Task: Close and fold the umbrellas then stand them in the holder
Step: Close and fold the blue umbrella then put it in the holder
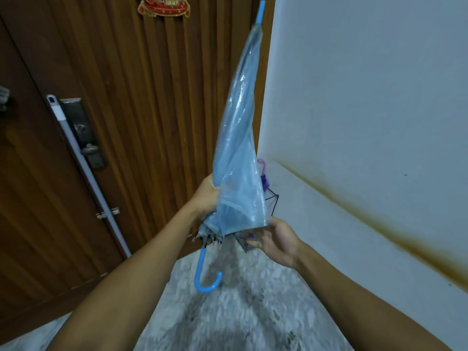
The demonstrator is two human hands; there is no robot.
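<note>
Nearest the camera: blue hook handle (206, 279) hangs free below the canopy, nothing touching it.

Right hand (274, 243) sits at the canopy's lower edge, just right of the rib ends. Fingers relaxed and spread, thumb up against the hem; whether it pinches a loose flap can't be told, reads more like an open grip. Left hand (203, 198) is wrapped round the lower canopy from the left, closed grip on the blue umbrella (238, 153).

Umbrella is collapsed, held in the air between both hands, tip (260, 11) pointing up and away, tilted. Plastic panels are baggy, not wound.

Step in hand, judged: folding. Closing looks done; pleats are unwrapped, no strap visibly fastened.

Next move calls for: left hand holding the shaft steady, right hand gathering and winding the panels one way, fastening the strap, then flipping it tip-down.

Further back: black wire holder (273, 198) on the floor by the wall corner, a purple-handled umbrella (263, 171) already in it. Wooden door (114, 97) behind.
</note>
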